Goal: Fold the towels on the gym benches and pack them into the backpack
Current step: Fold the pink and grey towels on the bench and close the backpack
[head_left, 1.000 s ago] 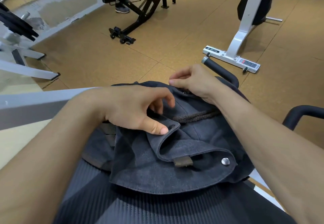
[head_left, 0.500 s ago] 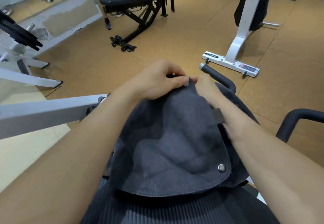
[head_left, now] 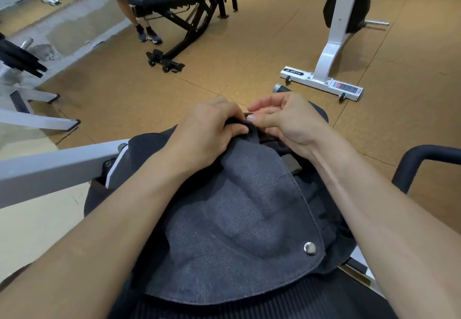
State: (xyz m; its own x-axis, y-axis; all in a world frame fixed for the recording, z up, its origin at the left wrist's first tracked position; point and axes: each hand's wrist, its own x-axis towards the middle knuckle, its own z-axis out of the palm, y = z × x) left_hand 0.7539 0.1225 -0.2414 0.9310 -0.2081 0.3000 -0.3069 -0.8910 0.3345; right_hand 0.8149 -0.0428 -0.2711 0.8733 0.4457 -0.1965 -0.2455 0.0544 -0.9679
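Note:
A dark grey canvas backpack (head_left: 239, 224) lies on the black ribbed bench pad (head_left: 249, 308) right below me, its flap turned toward me with a metal snap (head_left: 309, 248) near the corner. My left hand (head_left: 209, 129) grips a bunched fold of the backpack's fabric at its far top edge. My right hand (head_left: 287, 119) pinches the same edge from the right, thumb and fingertips together. The opening is hidden under both hands. No towel shows.
A black adjustable bench (head_left: 179, 6) stands far left of centre with a person's legs (head_left: 139, 19) behind it. A white machine base (head_left: 324, 79) sits far right. A grey frame bar (head_left: 50, 169) runs at my left, a black handle (head_left: 424, 159) at my right.
My left hand left the flap's near fold and moved up to the backpack's far edge, joining my right hand. The flap now lies flat toward me. The view tilted slightly upward.

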